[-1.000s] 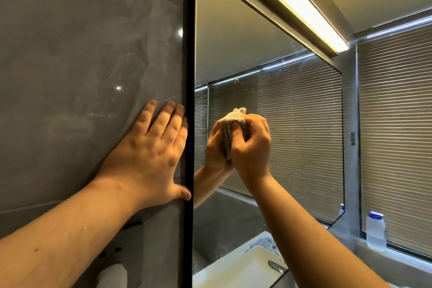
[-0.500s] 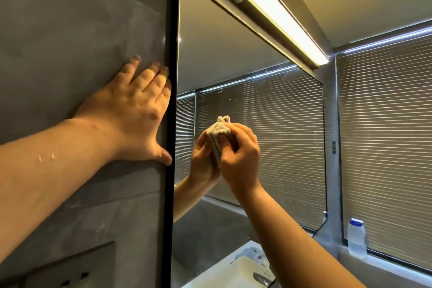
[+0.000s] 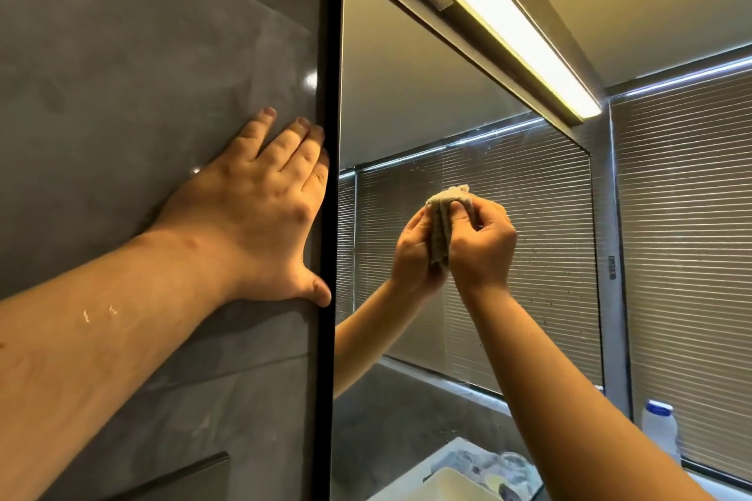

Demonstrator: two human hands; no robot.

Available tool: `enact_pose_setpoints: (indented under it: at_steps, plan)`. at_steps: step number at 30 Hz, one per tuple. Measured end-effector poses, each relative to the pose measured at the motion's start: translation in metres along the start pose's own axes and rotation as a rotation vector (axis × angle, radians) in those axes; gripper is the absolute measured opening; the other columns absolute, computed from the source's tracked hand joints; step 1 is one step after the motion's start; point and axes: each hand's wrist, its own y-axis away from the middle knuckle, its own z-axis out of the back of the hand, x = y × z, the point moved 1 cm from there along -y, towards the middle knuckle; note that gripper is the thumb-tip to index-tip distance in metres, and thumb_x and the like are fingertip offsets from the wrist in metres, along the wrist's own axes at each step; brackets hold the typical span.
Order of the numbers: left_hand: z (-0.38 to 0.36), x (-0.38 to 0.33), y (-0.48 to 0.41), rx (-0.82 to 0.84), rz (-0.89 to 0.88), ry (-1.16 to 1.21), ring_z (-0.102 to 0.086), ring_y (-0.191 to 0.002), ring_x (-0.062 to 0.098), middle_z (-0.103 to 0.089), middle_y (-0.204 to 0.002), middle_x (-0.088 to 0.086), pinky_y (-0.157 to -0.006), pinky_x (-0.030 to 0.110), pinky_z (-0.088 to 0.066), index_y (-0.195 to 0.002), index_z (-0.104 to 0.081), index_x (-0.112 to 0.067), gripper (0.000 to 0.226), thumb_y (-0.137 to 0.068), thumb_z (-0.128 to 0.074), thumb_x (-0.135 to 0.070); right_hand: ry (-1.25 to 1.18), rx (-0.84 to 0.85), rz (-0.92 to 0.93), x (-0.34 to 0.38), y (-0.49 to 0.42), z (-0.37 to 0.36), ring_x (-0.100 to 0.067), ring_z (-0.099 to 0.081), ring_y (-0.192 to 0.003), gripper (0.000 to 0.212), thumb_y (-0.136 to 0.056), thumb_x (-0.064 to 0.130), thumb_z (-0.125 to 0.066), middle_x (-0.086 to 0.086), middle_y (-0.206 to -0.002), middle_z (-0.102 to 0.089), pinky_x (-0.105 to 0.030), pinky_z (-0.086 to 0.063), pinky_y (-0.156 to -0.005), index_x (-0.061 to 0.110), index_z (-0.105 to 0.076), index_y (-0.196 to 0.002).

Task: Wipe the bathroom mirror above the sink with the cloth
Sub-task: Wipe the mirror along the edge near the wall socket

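The black-framed mirror (image 3: 407,94) hangs on the grey tiled wall, seen at a steep angle from the left. My right hand (image 3: 482,246) is shut on a bunched pale cloth (image 3: 441,224) and presses it against the glass near the mirror's middle; its reflection meets it there. My left hand (image 3: 260,216) lies flat and open on the wall tile, fingers and thumb touching the mirror's left frame. Small water spots dot the glass to the right of the cloth.
A lit light bar (image 3: 500,16) runs along the mirror's top. Window blinds (image 3: 687,236) fill the right wall. A white bottle with a blue cap (image 3: 659,429) stands on the sill. The white sink (image 3: 451,484) shows reflected at the bottom.
The view has shifted, so the mirror sits further right and higher. My right hand with the cloth stays on the glass at about the same spot. My left hand remains flat on the wall.
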Motion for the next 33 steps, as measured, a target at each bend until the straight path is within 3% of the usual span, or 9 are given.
enact_pose_setpoints:
  at_steps: [4, 8, 12, 16, 20, 25, 30, 33]
  plan:
    - [0.0, 0.0, 0.0, 0.001, -0.002, 0.01, -0.01, -0.148, 0.032, -0.017, -0.158, 0.02, -0.119, 0.053, 0.0, -0.149, -0.022, 0.001, 0.146, -0.043, -0.004, -0.097, -0.019, -0.002, 0.04, 0.017, 0.01, -0.004, -0.015, -0.063, -0.094, 0.008, -0.09, 0.012, -0.067, 0.018, -0.09, -0.059, -0.037, -0.054, -0.088, 0.019, -0.072, -0.094]
    - [0.001, 0.001, 0.001, -0.005, -0.008, 0.007, -0.007, -0.148, 0.032, -0.014, -0.159, 0.02, -0.119, 0.053, 0.002, -0.15, -0.018, 0.0, 0.144, -0.043, -0.002, -0.096, -0.065, 0.05, 0.144, 0.048, 0.03, -0.018, -0.001, -0.06, -0.092, 0.005, -0.089, 0.014, -0.069, 0.001, -0.093, -0.064, -0.025, -0.052, -0.085, 0.013, -0.073, -0.091]
    - [0.002, 0.001, 0.001, -0.004, -0.009, 0.002, -0.003, -0.149, 0.032, -0.01, -0.159, 0.019, -0.119, 0.053, 0.002, -0.151, -0.013, -0.001, 0.144, -0.044, 0.0, -0.096, -0.078, 0.059, 0.181, 0.068, 0.034, -0.029, 0.004, -0.057, -0.088, 0.005, -0.087, 0.014, -0.071, -0.002, -0.092, -0.065, -0.016, -0.049, -0.082, 0.01, -0.073, -0.089]
    - [0.001, 0.0, 0.001, -0.007, -0.011, 0.001, -0.008, -0.148, 0.032, -0.015, -0.159, 0.019, -0.119, 0.053, 0.0, -0.15, -0.019, -0.001, 0.144, -0.044, -0.002, -0.096, -0.05, 0.029, 0.109, 0.058, 0.013, -0.029, -0.003, -0.059, -0.086, 0.008, -0.088, 0.018, -0.069, 0.0, -0.088, -0.064, -0.031, -0.053, -0.081, 0.012, -0.073, -0.086]
    - [0.002, 0.0, 0.001, 0.0, -0.008, 0.006, -0.006, -0.148, 0.032, -0.012, -0.159, 0.019, -0.119, 0.052, 0.001, -0.15, -0.016, -0.001, 0.144, -0.044, -0.002, -0.096, -0.003, 0.001, 0.039, 0.039, -0.011, -0.021, -0.02, -0.064, -0.088, 0.008, -0.089, 0.021, -0.069, 0.014, -0.082, -0.058, -0.042, -0.055, -0.083, 0.014, -0.074, -0.088]
    - [0.003, 0.0, 0.001, 0.012, -0.006, -0.001, -0.002, -0.149, 0.032, -0.008, -0.16, 0.018, -0.119, 0.052, 0.005, -0.151, -0.011, -0.001, 0.142, -0.049, -0.013, -0.1, 0.019, -0.017, -0.081, 0.017, -0.024, -0.015, -0.02, -0.067, -0.09, 0.013, -0.089, 0.028, -0.069, -0.001, -0.092, -0.068, -0.045, -0.056, -0.083, 0.016, -0.074, -0.091]
    - [0.003, 0.001, 0.001, 0.0, -0.003, 0.0, -0.001, -0.149, 0.031, -0.007, -0.16, 0.019, -0.119, 0.052, 0.006, -0.151, -0.011, -0.001, 0.142, -0.048, -0.009, -0.098, -0.009, 0.05, 0.094, 0.035, -0.006, -0.018, -0.014, -0.063, -0.091, 0.004, -0.089, 0.014, -0.068, 0.0, -0.093, -0.066, -0.043, -0.055, -0.083, 0.013, -0.072, -0.089]
    - [0.003, 0.0, 0.001, -0.005, 0.0, 0.012, -0.013, -0.147, 0.032, -0.02, -0.157, 0.02, -0.119, 0.052, 0.0, -0.148, -0.025, 0.0, 0.143, -0.045, -0.01, -0.097, -0.035, 0.105, 0.23, 0.054, 0.012, -0.025, -0.016, -0.064, -0.098, 0.014, -0.086, 0.014, -0.069, -0.002, -0.102, -0.068, -0.041, -0.054, -0.088, 0.01, -0.075, -0.099]
